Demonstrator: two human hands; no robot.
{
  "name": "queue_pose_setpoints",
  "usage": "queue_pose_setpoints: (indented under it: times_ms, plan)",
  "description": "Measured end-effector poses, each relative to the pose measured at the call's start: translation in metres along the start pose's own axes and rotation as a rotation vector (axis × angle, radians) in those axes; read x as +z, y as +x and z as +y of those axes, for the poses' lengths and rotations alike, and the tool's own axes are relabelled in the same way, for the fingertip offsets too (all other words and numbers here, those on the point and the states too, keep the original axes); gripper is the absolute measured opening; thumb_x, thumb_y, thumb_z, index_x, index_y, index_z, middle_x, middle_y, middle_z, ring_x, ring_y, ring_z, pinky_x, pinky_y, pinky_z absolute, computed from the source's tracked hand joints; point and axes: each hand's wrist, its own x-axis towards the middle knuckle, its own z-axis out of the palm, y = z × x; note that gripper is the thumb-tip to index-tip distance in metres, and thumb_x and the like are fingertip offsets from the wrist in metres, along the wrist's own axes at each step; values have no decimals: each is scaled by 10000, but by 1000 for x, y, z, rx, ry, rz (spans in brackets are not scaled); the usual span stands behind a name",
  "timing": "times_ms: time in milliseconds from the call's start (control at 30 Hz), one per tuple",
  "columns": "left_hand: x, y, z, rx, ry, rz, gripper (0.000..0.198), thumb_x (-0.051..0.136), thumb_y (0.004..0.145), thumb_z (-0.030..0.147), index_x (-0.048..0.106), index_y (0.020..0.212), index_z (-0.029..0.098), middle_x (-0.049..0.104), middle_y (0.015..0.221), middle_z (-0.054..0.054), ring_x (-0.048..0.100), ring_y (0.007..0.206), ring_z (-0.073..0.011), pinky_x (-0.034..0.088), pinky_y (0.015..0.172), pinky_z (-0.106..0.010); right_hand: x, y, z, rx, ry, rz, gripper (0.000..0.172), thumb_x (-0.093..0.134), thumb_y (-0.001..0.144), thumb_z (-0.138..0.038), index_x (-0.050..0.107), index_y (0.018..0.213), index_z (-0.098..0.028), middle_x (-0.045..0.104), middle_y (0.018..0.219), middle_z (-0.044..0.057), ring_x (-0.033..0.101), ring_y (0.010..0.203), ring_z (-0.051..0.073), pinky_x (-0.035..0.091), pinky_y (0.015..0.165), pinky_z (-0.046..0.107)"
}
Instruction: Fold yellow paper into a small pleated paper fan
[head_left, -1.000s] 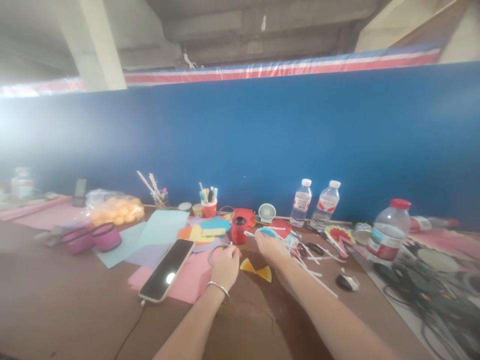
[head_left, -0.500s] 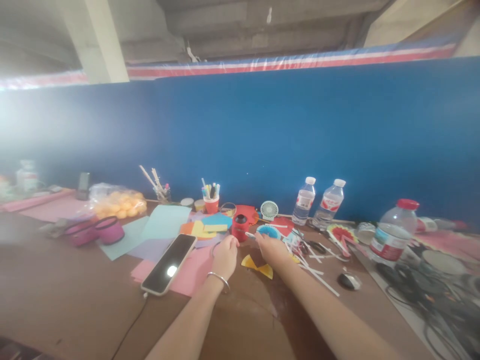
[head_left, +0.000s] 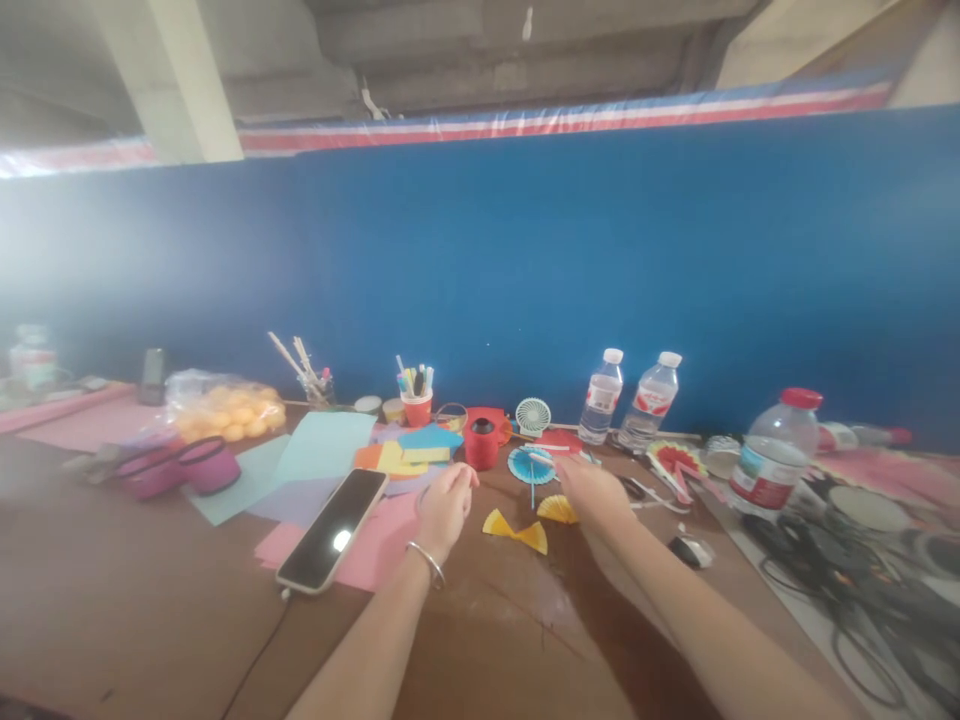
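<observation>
My left hand point(head_left: 442, 503) hovers over the pink paper point(head_left: 379, 545) with a bracelet on the wrist. Its fingers are curled into a loose pinch, and what they hold is hidden. My right hand point(head_left: 596, 490) reaches forward, palm down with fingers stretched out, over white paper strips point(head_left: 645, 495) and holds nothing. A round blue paper fan on a stick point(head_left: 529, 466) lies just left of it on the brown table point(head_left: 187, 600). Two yellow folded fans point(head_left: 517, 530) point(head_left: 559, 510) lie between my hands. A red cup point(head_left: 481, 443) stands behind them.
A phone point(head_left: 332, 530) with a cable lies on the pink paper at left. Coloured sheets point(head_left: 322, 450), a pen cup point(head_left: 417, 405), a small white fan point(head_left: 533, 415), water bottles point(head_left: 600, 410) point(head_left: 772, 460), pink tubs point(head_left: 206, 465) and a cable tangle point(head_left: 862, 590) crowd the table before a blue wall.
My right hand has let go of the blue fan, which now lies on the table, and has moved right. A second yellow fan shows where the hand was. My left hand barely moved.
</observation>
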Motion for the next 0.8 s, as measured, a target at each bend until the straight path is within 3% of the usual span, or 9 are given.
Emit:
queue_pose_setpoints:
  times_ms: [100, 167, 200, 267, 333, 400, 533, 667, 800]
  plan:
    - [2, -3, 4, 61, 56, -64, 301, 268, 819, 385, 439, 676, 182, 255, 428, 81, 281, 384, -84, 225, 407, -195, -3, -12, 17, 77, -10, 23, 252, 342, 851, -219, 563, 945, -142, 611, 908, 126, 549, 882, 222, 372, 740, 312]
    - [5, -7, 8, 106, 103, -107, 288, 289, 813, 373, 442, 660, 182, 281, 443, 72, 300, 412, -90, 240, 425, -202, -9, -19, 12, 54, 54, 55, 269, 360, 848, -252, 536, 1027, -154, 594, 1003, 116, 506, 983, 220, 343, 819, 317]
    - [7, -9, 10, 131, 128, -129, 278, 309, 805, 363, 446, 646, 181, 309, 460, 64, 321, 439, -95, 255, 442, -205, -14, -21, 4, -1, 193, 83, 296, 340, 857, -274, 508, 1078, -170, 574, 1065, 102, 490, 1014, 205, 342, 830, 303]
    - [11, -14, 14, 181, 178, -178, 255, 344, 789, 335, 457, 621, 179, 375, 509, 46, 366, 504, -107, 284, 486, -212, -24, -24, -16, -110, 505, 26, 329, 305, 867, -339, 457, 1132, -215, 574, 1081, 63, 532, 948, 168, 381, 760, 265]
    - [15, -18, 17, 221, 218, -231, 241, 352, 780, 305, 467, 611, 178, 423, 552, 36, 393, 546, -115, 298, 513, -217, -35, -26, -37, -189, 640, -113, 332, 324, 858, -386, 462, 1108, -217, 624, 914, 36, 572, 786, 154, 385, 643, 240]
    - [18, -21, 18, 248, 249, -281, 238, 341, 782, 281, 475, 615, 178, 457, 574, 30, 415, 563, -120, 307, 526, -219, -42, -27, -50, -198, 574, -202, 334, 336, 843, -442, 546, 944, -202, 617, 764, 24, 551, 653, 147, 332, 534, 220]
    - [19, -24, 19, 280, 286, -347, 216, 333, 773, 227, 493, 635, 179, 503, 618, 23, 456, 611, -126, 328, 569, -219, -43, -27, -52, -224, 440, -228, 372, 314, 860, -383, 581, 703, -177, 568, 639, 14, 481, 566, 118, 243, 484, 210]
    - [20, -26, 20, 281, 301, -378, 222, 332, 775, 234, 511, 657, 178, 508, 620, 29, 459, 607, -121, 334, 557, -209, -40, -28, -44, -253, 476, -227, 341, 337, 843, -294, 584, 642, -174, 534, 586, -16, 436, 534, 92, 220, 467, 197]
    - [17, -23, 19, 278, 316, -370, 250, 335, 783, 272, 530, 660, 178, 509, 615, 31, 462, 613, -120, 344, 572, -204, -45, -32, -24, -197, 427, -119, 380, 310, 843, -314, 571, 605, -173, 492, 527, -23, 398, 502, 95, 210, 458, 205]
